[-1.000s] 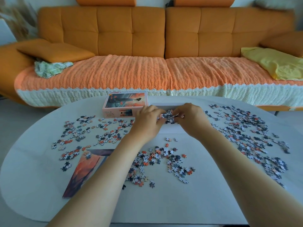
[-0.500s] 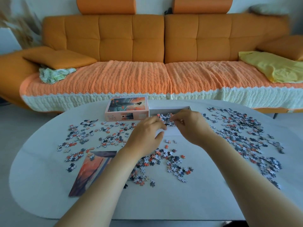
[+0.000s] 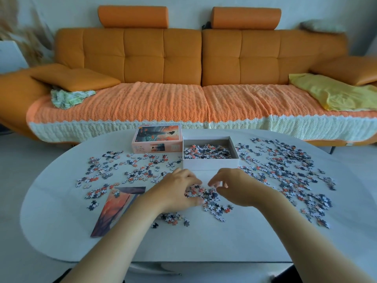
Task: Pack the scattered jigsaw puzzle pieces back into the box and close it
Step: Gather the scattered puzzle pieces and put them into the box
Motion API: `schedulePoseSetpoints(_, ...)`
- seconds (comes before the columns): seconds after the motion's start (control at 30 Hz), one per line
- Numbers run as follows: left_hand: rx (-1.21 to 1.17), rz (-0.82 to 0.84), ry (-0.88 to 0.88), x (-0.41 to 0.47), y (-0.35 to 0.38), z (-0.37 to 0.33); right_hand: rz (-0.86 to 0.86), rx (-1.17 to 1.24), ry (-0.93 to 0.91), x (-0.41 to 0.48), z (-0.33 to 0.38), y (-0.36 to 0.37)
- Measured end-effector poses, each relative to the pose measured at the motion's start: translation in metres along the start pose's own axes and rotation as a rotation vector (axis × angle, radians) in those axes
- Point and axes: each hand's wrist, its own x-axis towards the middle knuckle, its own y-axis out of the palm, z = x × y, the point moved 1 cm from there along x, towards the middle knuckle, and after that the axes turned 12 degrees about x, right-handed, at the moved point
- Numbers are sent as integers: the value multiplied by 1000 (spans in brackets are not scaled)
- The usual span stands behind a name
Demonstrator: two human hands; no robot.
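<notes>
The white box tray stands open at the table's far middle, with several puzzle pieces inside. Its pictured lid lies just left of it. Both hands are in front of the tray at a small heap of loose pieces. My left hand cups the heap's left side, with fingers and thumb curled round pieces. My right hand hovers at the heap's right edge with bent, spread fingers and nothing visibly in them. More pieces are scattered at the left and at the right.
A printed reference picture lies flat at the near left of the white oval table. Behind the table stands an orange sofa with a knitted cover, a yellow cloth and a cushion.
Both hands have drawn back from over the box tray toward me and down onto the heap in front of it. The tray's contents are now in plain view.
</notes>
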Motion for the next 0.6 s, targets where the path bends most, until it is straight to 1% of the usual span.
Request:
schedulePoseSetpoints(0.03, 36, 43, -22, -5, -1, 2, 23, 10, 11, -4, -1, -3)
schedulePoseSetpoints(0.1, 111, 115, -52, -13, 0, 6, 113, -13, 96, -11, -2, -5)
schedulePoseSetpoints(0.17, 123, 120, -54, -16, 3, 8, 161, -59, 172, -13, -2, -2)
schedulePoseSetpoints(0.3, -46, 25, -48, -10, 8, 7, 81, 40, 140, -4, 4, 8)
schedulePoseSetpoints(0.43, -95, -47, -68, -3, 9, 6, 22, 77, 154, 5, 6, 13)
schedulePoseSetpoints(0.53, -109, 1, -83, -2, 7, 8, 51, 33, 187, 6, 3, 13)
schedulePoseSetpoints(0.6, -42, 49, -71, -2, 9, 8, 72, -20, 208, 7, 3, 15)
